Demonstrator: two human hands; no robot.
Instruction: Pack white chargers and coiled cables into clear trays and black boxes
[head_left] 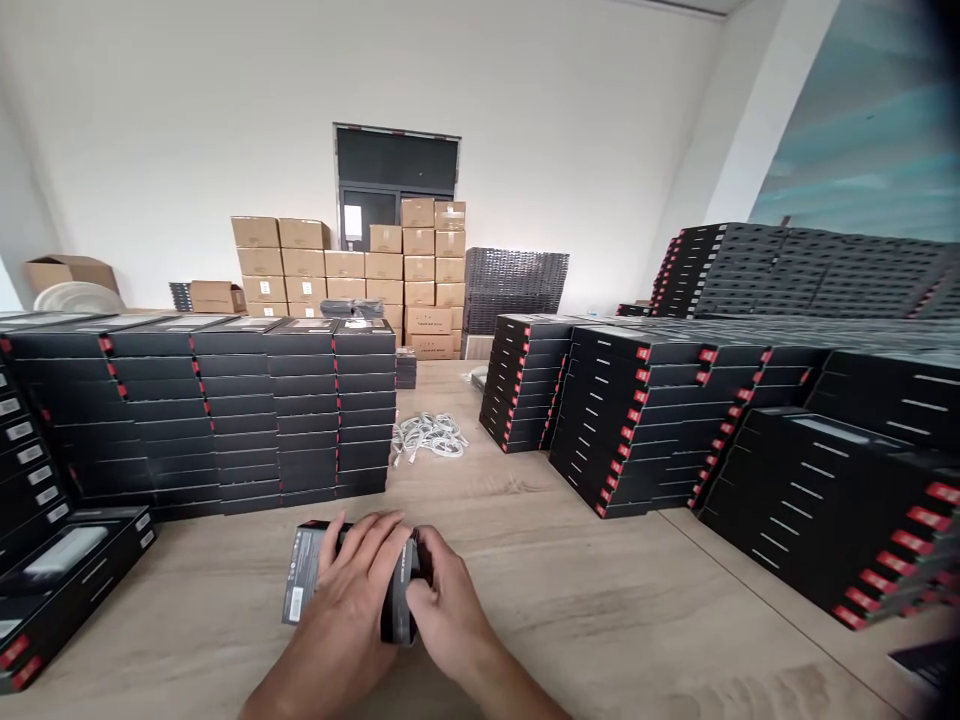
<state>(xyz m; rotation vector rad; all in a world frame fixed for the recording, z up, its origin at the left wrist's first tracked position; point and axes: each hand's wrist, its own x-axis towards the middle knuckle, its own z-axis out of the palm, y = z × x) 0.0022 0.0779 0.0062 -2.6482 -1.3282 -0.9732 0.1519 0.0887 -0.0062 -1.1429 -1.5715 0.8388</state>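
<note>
A small black box [304,575] lies on the wooden table [570,610] right in front of me. My left hand [352,590] rests flat on top of it, fingers spread over the lid. My right hand [442,600] grips the box's right end, fingers curled around its edge. Most of the box is hidden under my hands; a label shows on its left side.
Tall stacks of black boxes with red tabs stand to the left [202,410] and right [645,420]. A pile of white cables [429,436] lies mid-table. Brown cartons [360,270] and dark crates [514,285] line the back wall.
</note>
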